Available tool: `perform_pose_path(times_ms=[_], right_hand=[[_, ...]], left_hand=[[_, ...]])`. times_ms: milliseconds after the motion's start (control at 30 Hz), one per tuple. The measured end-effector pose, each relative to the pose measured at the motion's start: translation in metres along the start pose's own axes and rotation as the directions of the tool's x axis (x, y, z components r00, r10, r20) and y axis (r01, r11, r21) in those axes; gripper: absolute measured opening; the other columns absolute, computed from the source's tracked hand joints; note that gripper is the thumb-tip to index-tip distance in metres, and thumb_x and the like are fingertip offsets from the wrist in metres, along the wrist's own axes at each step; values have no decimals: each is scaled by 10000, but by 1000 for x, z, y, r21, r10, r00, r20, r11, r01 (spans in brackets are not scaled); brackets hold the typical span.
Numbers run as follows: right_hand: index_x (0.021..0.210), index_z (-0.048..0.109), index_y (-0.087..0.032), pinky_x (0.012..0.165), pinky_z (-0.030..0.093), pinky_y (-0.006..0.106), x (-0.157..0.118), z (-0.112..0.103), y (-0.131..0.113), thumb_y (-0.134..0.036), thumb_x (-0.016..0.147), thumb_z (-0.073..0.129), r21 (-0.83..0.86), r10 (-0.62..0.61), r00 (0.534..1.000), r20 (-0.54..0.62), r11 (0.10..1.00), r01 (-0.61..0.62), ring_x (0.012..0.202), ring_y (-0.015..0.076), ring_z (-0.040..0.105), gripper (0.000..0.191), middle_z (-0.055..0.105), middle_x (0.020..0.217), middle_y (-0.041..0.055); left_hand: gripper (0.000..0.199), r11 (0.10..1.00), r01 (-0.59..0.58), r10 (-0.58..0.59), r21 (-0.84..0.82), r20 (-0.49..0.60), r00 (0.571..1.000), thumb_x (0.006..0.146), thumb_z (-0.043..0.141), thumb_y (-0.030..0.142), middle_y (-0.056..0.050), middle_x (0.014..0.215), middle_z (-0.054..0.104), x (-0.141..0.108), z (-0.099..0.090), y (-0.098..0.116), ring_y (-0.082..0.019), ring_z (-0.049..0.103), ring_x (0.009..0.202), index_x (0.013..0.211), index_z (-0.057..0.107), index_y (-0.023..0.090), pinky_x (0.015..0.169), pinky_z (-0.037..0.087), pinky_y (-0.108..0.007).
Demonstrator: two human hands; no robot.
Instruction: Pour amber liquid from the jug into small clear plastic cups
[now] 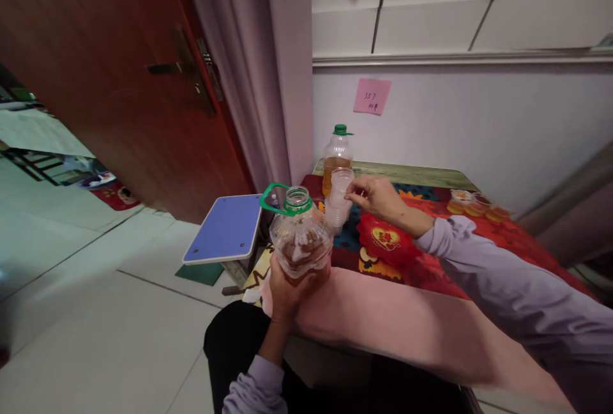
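Note:
A big clear plastic jug with a green carry ring at its uncapped neck stands at the near left corner of the table. My left hand is wrapped round its lower front. Just beyond the jug are stacked clear plastic cups. The fingertips of my right hand pinch the edge of an upper cup; whether it is separate from the stack I cannot tell. Behind the cups stands a second jug, green-capped, with amber liquid inside.
A red heart-printed dish lies on the patterned tablecloth. Several cups of amber liquid stand at the far right. A blue-topped stool is left of the table, near a wooden door and a curtain.

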State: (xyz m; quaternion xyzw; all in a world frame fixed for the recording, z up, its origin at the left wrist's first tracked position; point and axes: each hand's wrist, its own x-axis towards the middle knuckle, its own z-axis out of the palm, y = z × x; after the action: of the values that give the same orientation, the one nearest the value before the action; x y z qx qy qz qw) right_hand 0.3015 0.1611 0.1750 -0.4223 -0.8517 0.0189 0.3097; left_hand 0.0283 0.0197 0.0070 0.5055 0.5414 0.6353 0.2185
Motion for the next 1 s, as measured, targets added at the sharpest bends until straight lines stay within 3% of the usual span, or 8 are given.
perform_pose_path(times_ms=[100,200,300,433,533,733,900,1000], right_hand=[[961,809,-213,782,501,325,-23,-34,7,-336,1022,753,-49,-5,983,-181,999,-4,819,229,707,148,806,930,80],[973,813,-225,760,497,339,-63,-49,25,-378,1038,704,-118,87,976,-201,987,-112,824,250,710,198,808,952,92],[957,805,-220,729,494,331,-108,-33,48,-325,1016,687,-157,243,968,-66,955,-250,834,255,731,168,820,970,99],[1018,815,-206,744,514,326,-145,2,70,-272,1019,679,-250,429,900,82,883,-398,888,253,766,151,846,1102,116],[1064,821,-195,782,542,332,-152,16,76,-267,1037,686,-280,468,873,134,863,-420,957,267,785,156,843,1170,133],[1217,829,-198,894,599,351,-154,25,78,-248,1064,688,-237,457,878,144,877,-418,1083,273,802,214,832,1291,134],[1514,715,-238,1023,634,464,-165,27,84,-343,1040,758,-169,393,920,6,907,-386,1262,339,776,487,741,1525,156],[1591,638,-175,1132,593,577,-166,32,90,-432,947,867,-166,435,898,-70,882,-440,1397,418,706,730,694,1574,226]], left_hand=[[1003,1000,-18,18,10,-6,1000,584,923,830,-141,1160,777,0,1,1,-373,795,1058,1296,602,202,901,663,-519],[987,999,-17,17,34,-1,1000,606,914,837,-138,1147,779,1,1,0,-380,794,1044,1288,602,196,893,662,-536],[967,1000,-13,13,26,-13,1000,590,922,837,-129,1140,788,2,1,-2,-370,797,1016,1261,613,212,871,666,-536],[978,999,-17,18,38,-23,1000,573,938,810,-137,1159,791,4,2,-5,-369,799,1029,1276,610,214,887,661,-530],[982,999,-28,29,44,-17,999,592,925,812,-148,1193,783,4,4,-6,-360,793,1071,1290,598,205,921,654,-507],[969,998,-22,22,65,-5,1000,620,913,789,-135,1204,769,4,4,-8,-336,784,1088,1311,578,199,961,638,-478],[940,995,-13,14,99,-6,1000,613,915,774,-107,1141,773,5,3,-9,-325,778,1036,1284,581,206,933,634,-468],[944,994,-15,16,104,-12,1000,604,925,769,-112,1133,778,5,2,-10,-322,778,1008,1276,589,197,915,633,-460]])
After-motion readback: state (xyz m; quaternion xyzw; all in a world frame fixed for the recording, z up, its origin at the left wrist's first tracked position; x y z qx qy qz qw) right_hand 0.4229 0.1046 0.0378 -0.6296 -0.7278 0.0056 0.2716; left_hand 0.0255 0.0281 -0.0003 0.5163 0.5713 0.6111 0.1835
